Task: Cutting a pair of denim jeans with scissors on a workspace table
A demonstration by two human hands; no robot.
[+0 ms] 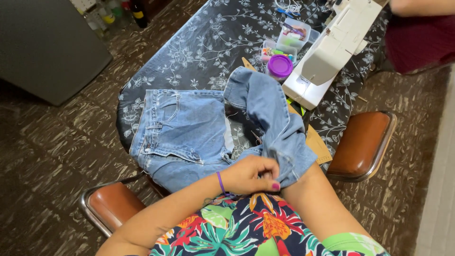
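The right hand is swallowed inside the folded jeans leg (279, 137), so its grip cannot be told. The left hand (253, 174) curls half-closed, pinching the denim hem at the table's six o'clock edge. At one o'clock stand a white sewing machine (332, 50), a purple-lidded jar (280, 65) and a clear organiser tray (291, 38).

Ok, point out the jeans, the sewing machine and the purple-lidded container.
jeans (182, 128): head view, on the front panel below the pocket.
sewing machine (332, 50): head view, on the white arm.
purple-lidded container (280, 65): head view, on the lid.
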